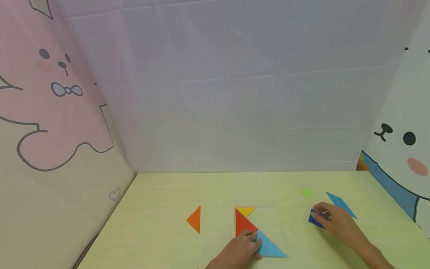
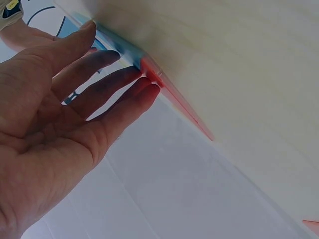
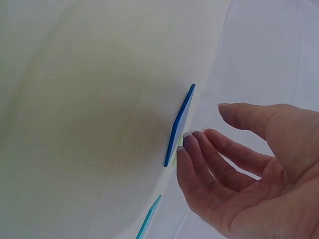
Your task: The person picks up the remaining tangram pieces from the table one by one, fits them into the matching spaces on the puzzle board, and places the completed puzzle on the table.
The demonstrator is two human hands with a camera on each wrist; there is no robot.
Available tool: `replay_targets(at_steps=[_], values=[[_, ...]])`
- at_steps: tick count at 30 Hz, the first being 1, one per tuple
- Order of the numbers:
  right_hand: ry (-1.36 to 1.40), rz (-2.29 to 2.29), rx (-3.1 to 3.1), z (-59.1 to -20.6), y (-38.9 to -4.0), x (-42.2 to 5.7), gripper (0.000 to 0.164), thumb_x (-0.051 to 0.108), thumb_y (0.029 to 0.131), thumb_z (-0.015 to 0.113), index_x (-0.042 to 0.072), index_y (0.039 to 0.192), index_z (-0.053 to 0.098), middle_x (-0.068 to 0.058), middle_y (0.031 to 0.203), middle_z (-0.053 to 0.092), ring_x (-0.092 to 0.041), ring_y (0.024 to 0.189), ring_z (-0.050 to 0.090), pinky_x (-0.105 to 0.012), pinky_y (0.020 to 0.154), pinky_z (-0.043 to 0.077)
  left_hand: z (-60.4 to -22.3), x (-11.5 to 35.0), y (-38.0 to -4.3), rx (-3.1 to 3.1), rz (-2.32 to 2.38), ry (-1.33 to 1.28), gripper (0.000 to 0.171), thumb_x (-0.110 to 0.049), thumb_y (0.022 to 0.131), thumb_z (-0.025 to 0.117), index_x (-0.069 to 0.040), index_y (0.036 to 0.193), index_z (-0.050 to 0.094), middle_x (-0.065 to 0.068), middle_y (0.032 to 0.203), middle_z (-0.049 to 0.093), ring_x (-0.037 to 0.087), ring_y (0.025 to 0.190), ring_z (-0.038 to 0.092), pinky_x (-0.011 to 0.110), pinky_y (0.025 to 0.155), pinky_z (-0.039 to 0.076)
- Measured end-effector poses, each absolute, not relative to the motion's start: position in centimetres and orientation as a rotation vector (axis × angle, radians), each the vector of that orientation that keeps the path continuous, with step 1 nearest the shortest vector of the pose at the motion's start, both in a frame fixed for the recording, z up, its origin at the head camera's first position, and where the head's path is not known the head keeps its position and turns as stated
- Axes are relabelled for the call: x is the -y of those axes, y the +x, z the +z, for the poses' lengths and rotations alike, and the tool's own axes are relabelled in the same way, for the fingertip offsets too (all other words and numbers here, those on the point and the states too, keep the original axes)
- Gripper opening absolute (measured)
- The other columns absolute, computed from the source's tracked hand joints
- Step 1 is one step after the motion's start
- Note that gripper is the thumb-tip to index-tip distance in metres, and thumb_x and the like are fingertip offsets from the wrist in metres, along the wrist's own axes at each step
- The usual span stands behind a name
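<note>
Loosely bent, the fingers of my left hand (image 1: 240, 248) rest on the red triangle (image 1: 243, 221) and the light blue triangle (image 1: 270, 246), whose edges meet. The left wrist view has the fingertips at the red piece (image 2: 174, 94) and the blue piece (image 2: 119, 47). Farther right, my right hand (image 1: 337, 224) hovers over a dark blue piece (image 1: 314, 218), partly hiding it. In the right wrist view this blue piece (image 3: 179, 124) lies flat; the fingers are beside it, the thumb held apart. Whether the fingertips touch it I cannot tell.
A yellow triangle (image 1: 245, 211) lies against the red one. An orange triangle (image 1: 195, 220) is to the left. A light green triangle (image 1: 307, 193) and a light blue parallelogram (image 1: 340, 204) lie at the right. A faint transparent outline surrounds the middle pieces. Curtains border the table (image 1: 161, 209).
</note>
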State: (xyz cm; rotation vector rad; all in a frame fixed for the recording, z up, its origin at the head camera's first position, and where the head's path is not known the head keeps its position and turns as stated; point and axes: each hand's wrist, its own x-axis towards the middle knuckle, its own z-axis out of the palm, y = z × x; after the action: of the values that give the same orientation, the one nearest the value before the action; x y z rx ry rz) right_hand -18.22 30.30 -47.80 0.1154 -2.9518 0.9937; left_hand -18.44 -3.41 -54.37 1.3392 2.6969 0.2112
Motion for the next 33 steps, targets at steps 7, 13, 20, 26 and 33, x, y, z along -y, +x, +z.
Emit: replay_targets(at_steps=[7, 13, 20, 26, 33], values=[[0.110, 0.951, 2.943, -47.7, -18.3, -31.3, 0.031, 0.019, 0.100, 0.068, -0.008, 0.115, 0.067, -0.016, 0.101, 0.072, -0.030, 0.086, 0.071, -0.043, 0.072, 0.059, -54.3, 3.4, -18.4, -2.691, 0.232, 1.342, 0.042, -0.045, 0.100, 0.063, -0.021, 0.134, 0.068, -0.007, 0.131, 0.066, 0.008, 0.115, 0.057, 0.019, 0.094, 0.051], [0.094, 0.895, 2.902, -47.8, -18.3, -31.8, 0.029, 0.017, 0.099, 0.069, -0.009, 0.113, 0.068, -0.017, 0.098, 0.073, -0.029, 0.082, 0.071, -0.043, 0.071, 0.058, -54.5, 3.4, -18.5, -2.689, 0.231, 1.342, 0.043, -0.045, 0.100, 0.063, -0.022, 0.136, 0.067, -0.007, 0.133, 0.066, 0.008, 0.118, 0.056, 0.019, 0.094, 0.051], [0.069, 0.851, 2.855, -47.9, -18.7, -32.7, 0.030, 0.013, 0.096, 0.071, -0.013, 0.110, 0.067, -0.023, 0.100, 0.073, -0.031, 0.081, 0.072, -0.046, 0.071, 0.058, -51.7, 3.6, -17.4, -2.685, 0.245, 1.318, 0.038, -0.041, 0.101, 0.064, -0.018, 0.131, 0.070, -0.005, 0.128, 0.068, 0.008, 0.113, 0.057, 0.017, 0.093, 0.050], [0.027, 0.783, 2.863, -48.0, -19.3, -33.9, 0.031, 0.015, 0.096, 0.072, -0.014, 0.107, 0.066, -0.027, 0.100, 0.071, -0.037, 0.084, 0.071, -0.053, 0.074, 0.056, -48.0, 3.4, -16.1, -2.708, 0.198, 1.316, 0.033, -0.037, 0.098, 0.069, -0.015, 0.123, 0.073, -0.005, 0.115, 0.070, 0.005, 0.098, 0.054, 0.013, 0.086, 0.048], [0.059, 0.725, 2.834, -48.1, -19.5, -35.1, 0.025, 0.011, 0.094, 0.073, -0.012, 0.102, 0.067, -0.027, 0.096, 0.071, -0.037, 0.080, 0.069, -0.052, 0.071, 0.056, -47.8, 3.5, -16.0, -2.707, 0.173, 1.321, 0.034, -0.035, 0.099, 0.069, -0.012, 0.124, 0.073, -0.003, 0.115, 0.070, 0.007, 0.099, 0.055, 0.015, 0.087, 0.049]])
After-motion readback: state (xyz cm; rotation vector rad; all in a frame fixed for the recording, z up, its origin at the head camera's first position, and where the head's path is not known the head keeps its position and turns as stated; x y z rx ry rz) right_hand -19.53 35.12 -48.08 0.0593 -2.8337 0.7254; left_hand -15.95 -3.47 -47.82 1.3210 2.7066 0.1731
